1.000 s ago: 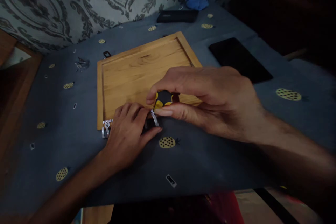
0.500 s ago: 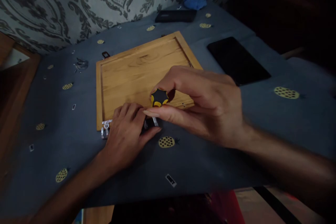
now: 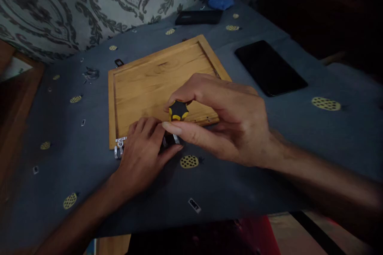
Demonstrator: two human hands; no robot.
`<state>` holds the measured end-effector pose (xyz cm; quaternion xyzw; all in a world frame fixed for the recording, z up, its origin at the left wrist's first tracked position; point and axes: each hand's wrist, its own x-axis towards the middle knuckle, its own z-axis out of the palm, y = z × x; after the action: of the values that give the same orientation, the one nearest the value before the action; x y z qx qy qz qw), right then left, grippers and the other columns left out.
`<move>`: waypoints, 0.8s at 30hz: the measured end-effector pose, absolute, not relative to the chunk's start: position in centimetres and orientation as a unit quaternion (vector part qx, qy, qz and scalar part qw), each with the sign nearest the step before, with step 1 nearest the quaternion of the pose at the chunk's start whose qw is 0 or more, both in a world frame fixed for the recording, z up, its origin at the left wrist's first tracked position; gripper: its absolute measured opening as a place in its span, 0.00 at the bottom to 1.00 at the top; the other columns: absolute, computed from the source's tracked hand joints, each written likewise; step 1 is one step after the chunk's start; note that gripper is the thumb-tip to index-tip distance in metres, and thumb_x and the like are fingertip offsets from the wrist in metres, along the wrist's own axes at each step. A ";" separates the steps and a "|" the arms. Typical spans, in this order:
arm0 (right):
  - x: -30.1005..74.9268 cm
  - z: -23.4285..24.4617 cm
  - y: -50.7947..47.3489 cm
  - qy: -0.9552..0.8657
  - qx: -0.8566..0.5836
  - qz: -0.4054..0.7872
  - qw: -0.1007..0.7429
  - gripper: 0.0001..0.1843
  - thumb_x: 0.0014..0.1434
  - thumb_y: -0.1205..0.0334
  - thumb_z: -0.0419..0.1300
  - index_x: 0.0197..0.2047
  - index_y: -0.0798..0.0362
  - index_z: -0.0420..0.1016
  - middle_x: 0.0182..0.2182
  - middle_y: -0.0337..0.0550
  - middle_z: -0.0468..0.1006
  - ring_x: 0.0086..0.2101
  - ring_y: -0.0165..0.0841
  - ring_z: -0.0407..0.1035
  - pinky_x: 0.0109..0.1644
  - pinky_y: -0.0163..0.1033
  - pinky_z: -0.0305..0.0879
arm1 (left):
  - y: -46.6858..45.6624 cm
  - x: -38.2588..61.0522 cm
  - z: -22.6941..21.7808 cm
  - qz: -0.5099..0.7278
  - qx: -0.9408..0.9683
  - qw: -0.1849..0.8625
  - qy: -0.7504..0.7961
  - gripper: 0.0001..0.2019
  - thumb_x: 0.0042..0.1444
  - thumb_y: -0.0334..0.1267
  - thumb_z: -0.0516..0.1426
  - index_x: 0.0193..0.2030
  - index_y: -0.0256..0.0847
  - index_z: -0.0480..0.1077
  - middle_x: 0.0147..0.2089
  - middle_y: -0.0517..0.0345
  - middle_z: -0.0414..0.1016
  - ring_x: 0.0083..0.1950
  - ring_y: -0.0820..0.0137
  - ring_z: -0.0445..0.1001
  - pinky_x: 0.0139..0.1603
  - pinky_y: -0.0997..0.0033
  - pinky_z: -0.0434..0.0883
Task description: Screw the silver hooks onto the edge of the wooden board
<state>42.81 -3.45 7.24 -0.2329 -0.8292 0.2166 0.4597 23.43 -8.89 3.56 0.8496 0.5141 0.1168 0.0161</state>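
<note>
Shifted slightly left, the yellow-black handle sits between right-hand fingers.

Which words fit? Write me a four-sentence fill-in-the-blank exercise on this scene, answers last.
The right hand pinches a handle coloured black and ____.
Of near and far, the left hand is at the wooden panel's ____ edge.
The tablecloth is printed with yellow ____.
The crumpled bundle at the back is ____ in colour.

Missing words: yellow; near; pineapples; blue.
</note>
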 end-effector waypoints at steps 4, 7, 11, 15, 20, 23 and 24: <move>43.1 7.6 -3.2 -0.821 -0.192 0.291 0.453 0.09 0.67 0.61 0.59 0.49 0.51 0.75 0.41 0.39 0.80 0.40 0.28 0.74 0.45 0.33 0.70 | -8.8 23.5 3.4 0.127 0.845 0.016 0.519 0.15 0.64 0.50 0.57 0.49 0.41 0.70 0.45 0.50 0.75 0.49 0.55 0.72 0.50 0.48 0.71; 43.3 7.7 -3.0 -0.811 -0.171 0.315 0.462 0.09 0.66 0.62 0.61 0.49 0.49 0.76 0.41 0.36 0.82 0.38 0.25 0.75 0.43 0.31 0.71 | -8.7 23.3 3.7 0.143 0.846 0.028 0.512 0.16 0.64 0.52 0.57 0.49 0.41 0.69 0.45 0.51 0.75 0.48 0.56 0.72 0.50 0.49 0.72; 43.4 7.5 -3.1 -0.805 -0.193 0.336 0.450 0.08 0.64 0.58 0.63 0.46 0.51 0.76 0.38 0.36 0.82 0.34 0.26 0.75 0.38 0.32 0.72 | -8.8 23.3 6.3 0.212 0.818 0.081 0.529 0.18 0.63 0.55 0.57 0.50 0.44 0.68 0.48 0.53 0.74 0.49 0.60 0.74 0.47 0.55 0.74; 43.3 7.3 -3.1 -0.796 -0.227 0.337 0.448 0.08 0.62 0.56 0.65 0.40 0.50 0.72 0.34 0.35 0.78 0.31 0.26 0.72 0.35 0.32 0.70 | -9.1 24.1 9.8 0.286 0.792 0.074 0.534 0.14 0.65 0.50 0.56 0.54 0.53 0.69 0.49 0.58 0.75 0.50 0.61 0.75 0.48 0.56 0.74; 43.7 7.2 -2.8 -0.757 -0.205 0.414 0.461 0.09 0.59 0.62 0.66 0.39 0.50 0.69 0.33 0.33 0.77 0.33 0.27 0.75 0.36 0.32 0.72 | -8.8 24.8 10.8 0.308 0.787 0.089 0.527 0.10 0.62 0.47 0.61 0.49 0.53 0.71 0.39 0.62 0.75 0.40 0.65 0.77 0.41 0.59 0.76; 44.5 6.2 -2.7 -0.760 -0.204 0.428 0.445 0.11 0.58 0.62 0.67 0.42 0.51 0.71 0.36 0.37 0.80 0.37 0.31 0.77 0.39 0.35 0.73 | -8.5 24.9 10.8 0.310 0.771 0.128 0.542 0.07 0.62 0.46 0.61 0.45 0.52 0.72 0.40 0.64 0.76 0.41 0.66 0.77 0.43 0.61 0.77; 44.9 5.6 -2.7 -0.774 -0.224 0.400 0.436 0.12 0.58 0.60 0.67 0.44 0.51 0.73 0.39 0.39 0.80 0.39 0.33 0.77 0.40 0.37 0.73 | -8.4 25.1 10.7 0.318 0.762 0.143 0.546 0.05 0.63 0.44 0.61 0.44 0.51 0.72 0.40 0.64 0.76 0.42 0.67 0.77 0.45 0.62 0.78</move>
<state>44.86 -2.66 5.55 -0.2239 -0.7741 0.4003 0.4363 25.07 -8.37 10.74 0.7619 0.5460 0.3179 0.1427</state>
